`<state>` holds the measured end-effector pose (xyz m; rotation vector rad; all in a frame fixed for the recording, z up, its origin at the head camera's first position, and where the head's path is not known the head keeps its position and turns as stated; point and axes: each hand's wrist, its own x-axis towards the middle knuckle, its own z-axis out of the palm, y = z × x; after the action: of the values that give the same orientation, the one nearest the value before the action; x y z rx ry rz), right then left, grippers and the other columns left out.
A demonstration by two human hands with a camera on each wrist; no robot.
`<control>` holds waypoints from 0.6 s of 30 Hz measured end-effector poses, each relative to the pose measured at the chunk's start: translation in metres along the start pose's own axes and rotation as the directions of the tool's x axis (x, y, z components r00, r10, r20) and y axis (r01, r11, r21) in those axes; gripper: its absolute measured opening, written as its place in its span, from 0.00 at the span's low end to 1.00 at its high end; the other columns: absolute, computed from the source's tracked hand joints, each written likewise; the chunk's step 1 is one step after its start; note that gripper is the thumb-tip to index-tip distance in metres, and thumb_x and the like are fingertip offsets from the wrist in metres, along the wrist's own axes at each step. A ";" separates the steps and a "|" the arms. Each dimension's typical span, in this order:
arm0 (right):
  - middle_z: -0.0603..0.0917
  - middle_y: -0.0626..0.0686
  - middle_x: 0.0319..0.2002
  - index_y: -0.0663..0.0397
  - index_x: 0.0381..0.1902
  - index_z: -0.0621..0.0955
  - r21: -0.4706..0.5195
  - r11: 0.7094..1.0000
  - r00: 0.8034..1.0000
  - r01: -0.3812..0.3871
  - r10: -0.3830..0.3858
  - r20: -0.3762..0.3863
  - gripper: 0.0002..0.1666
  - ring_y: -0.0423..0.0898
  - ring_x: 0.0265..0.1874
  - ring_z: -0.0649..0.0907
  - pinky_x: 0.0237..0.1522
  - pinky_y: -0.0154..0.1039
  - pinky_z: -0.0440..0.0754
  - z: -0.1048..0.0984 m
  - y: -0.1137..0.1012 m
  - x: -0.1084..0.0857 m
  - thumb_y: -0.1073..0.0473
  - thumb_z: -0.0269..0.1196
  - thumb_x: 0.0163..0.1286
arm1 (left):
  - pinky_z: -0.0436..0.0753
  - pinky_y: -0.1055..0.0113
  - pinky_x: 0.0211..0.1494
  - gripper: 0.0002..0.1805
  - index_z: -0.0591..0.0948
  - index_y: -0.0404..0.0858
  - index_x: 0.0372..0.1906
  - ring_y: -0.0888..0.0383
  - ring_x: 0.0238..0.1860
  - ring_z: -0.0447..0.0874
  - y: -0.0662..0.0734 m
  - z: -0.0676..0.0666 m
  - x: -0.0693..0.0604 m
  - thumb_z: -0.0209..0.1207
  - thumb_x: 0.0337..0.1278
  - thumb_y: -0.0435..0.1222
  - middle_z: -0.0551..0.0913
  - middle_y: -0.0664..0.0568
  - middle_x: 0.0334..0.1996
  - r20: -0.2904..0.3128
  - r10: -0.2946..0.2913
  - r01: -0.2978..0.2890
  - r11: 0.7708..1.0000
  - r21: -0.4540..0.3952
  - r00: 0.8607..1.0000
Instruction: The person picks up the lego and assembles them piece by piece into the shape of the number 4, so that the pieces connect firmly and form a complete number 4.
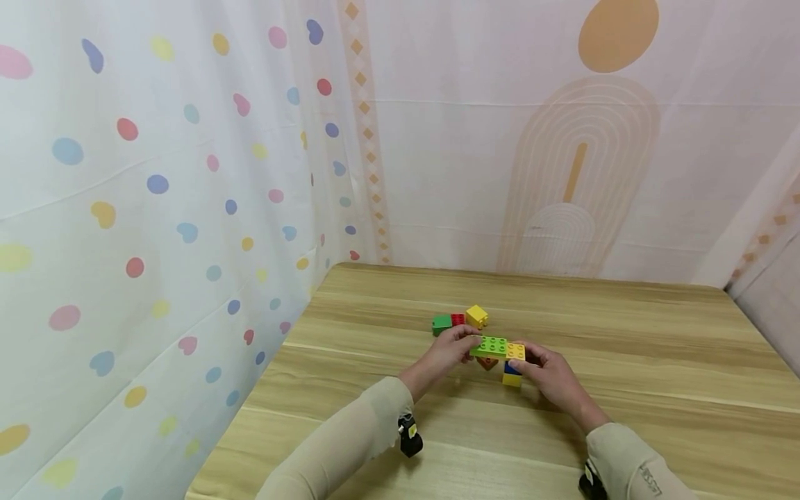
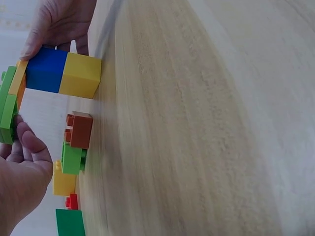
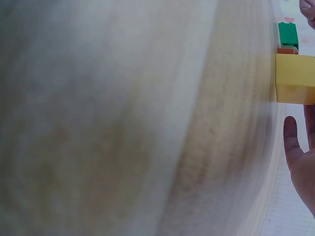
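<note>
A small stack stands on the table: a yellow brick [image 2: 81, 76] at the bottom, a blue brick [image 2: 47, 71] above it and a thin orange-yellow brick [image 1: 515, 352] on top. Lime-green bricks [image 1: 492, 346] reach out leftward from the top, off the table. My left hand [image 1: 446, 355] pinches their left end between thumb and fingers. On the other side, my right hand [image 1: 553, 378] grips the stack's upper part, thumb at the front near the blue and orange-yellow bricks. In the right wrist view, the yellow brick [image 3: 295, 78] hides most of the stack.
Beneath the lime-green bricks lie an orange-brown brick [image 2: 80, 131] and a smaller light-green brick [image 2: 72, 158]. Farther back sit a yellow brick [image 1: 477, 317], a red brick [image 1: 457, 319] and a green brick [image 1: 441, 324]. Patterned curtains [image 1: 437, 173] border the wooden table [image 1: 656, 361].
</note>
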<state>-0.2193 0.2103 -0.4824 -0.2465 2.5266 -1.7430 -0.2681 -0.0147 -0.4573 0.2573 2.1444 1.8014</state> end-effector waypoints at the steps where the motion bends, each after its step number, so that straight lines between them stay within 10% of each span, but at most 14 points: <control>1: 0.81 0.58 0.55 0.57 0.66 0.75 -0.002 1.000 1.000 0.003 -0.003 0.002 0.31 0.49 0.49 0.79 0.46 0.37 0.79 0.000 0.000 0.000 0.47 0.64 0.71 | 0.78 0.66 0.41 0.14 0.80 0.37 0.51 0.60 0.39 0.78 0.000 0.000 0.000 0.56 0.71 0.42 0.82 0.52 0.43 0.004 0.003 -0.003 1.000 0.001 1.000; 18: 0.81 0.59 0.56 0.57 0.66 0.75 0.006 1.000 1.000 -0.005 0.005 0.001 0.32 0.49 0.49 0.79 0.46 0.36 0.78 0.004 -0.002 -0.001 0.46 0.63 0.71 | 0.77 0.59 0.46 0.24 0.75 0.33 0.61 0.58 0.38 0.79 0.008 0.000 0.001 0.63 0.64 0.39 0.82 0.48 0.44 0.001 -0.069 0.069 0.997 -0.015 0.998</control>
<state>-0.2175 0.2058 -0.4816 -0.2404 2.5188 -1.7480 -0.2694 -0.0129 -0.4491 0.1777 2.1116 1.7785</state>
